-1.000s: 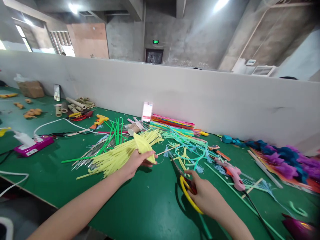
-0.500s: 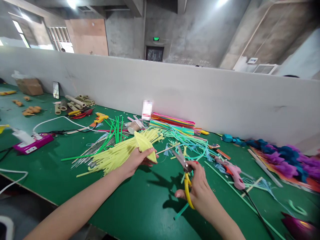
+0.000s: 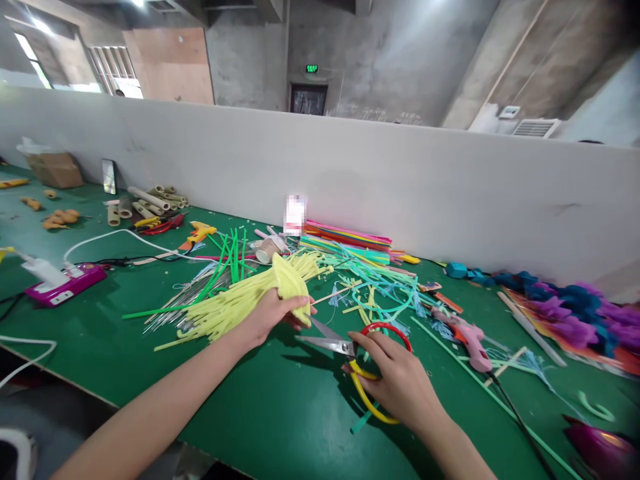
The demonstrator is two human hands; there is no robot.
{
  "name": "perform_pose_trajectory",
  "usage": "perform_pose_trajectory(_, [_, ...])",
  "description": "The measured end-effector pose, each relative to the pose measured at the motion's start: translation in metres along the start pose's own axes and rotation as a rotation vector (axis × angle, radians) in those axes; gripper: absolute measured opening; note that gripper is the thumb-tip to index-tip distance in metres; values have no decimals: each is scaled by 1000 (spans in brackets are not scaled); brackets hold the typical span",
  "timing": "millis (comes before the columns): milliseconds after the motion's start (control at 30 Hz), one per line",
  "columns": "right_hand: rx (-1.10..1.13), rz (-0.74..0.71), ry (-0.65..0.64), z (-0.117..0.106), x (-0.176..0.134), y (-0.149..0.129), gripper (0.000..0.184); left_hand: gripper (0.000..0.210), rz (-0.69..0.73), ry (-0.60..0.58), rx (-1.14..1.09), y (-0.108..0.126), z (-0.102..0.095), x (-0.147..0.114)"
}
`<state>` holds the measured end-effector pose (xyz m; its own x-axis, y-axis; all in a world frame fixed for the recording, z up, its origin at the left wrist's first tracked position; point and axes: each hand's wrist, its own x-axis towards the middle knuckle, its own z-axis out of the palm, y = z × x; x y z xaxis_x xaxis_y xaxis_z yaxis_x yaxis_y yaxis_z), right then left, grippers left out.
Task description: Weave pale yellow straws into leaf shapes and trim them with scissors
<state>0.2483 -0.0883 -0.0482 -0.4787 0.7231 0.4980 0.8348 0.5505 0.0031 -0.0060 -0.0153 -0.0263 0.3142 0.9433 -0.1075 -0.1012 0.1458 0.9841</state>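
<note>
My left hand (image 3: 275, 315) is closed around a yellow fuzzy piece (image 3: 289, 280), curved and fan-like, which looks made of pipe cleaners. Under and behind it spreads a pile of loose yellow pipe cleaners (image 3: 220, 310). In my right hand (image 3: 395, 373) is a pair of scissors (image 3: 345, 347) with one red and one yellow handle loop. The blades are parted and point left, their tips just below and near the yellow piece. Whether a blade touches it I cannot tell.
Green pipe cleaners (image 3: 234, 257) and mint-green strips (image 3: 385, 287) lie beyond my hands. A pink glue gun (image 3: 473, 343) rests at right, a yellow glue gun (image 3: 201, 231) at left. A purple power strip (image 3: 65, 287) sits far left. A grey partition (image 3: 450, 187) borders the green table.
The scissors have turned from pointing up to pointing left, and their tips are closer to the yellow piece. My right hand has changed its hold on the handles. My left hand barely moved.
</note>
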Motion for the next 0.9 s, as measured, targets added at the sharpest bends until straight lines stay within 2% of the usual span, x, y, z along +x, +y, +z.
perform_pose_trajectory(200, [27, -46, 19, 0, 0, 1, 36, 33, -38, -35, 10, -3, -5, 4])
perform_pose_trajectory(500, [32, -65, -30, -3, -3, 7, 34, 31, -68, -56, 27, -3, -7, 5])
perform_pose_trajectory(900, [3, -197, -39, -12, 0, 4, 36, 31, -227, -274, 70, 3, -9, 1])
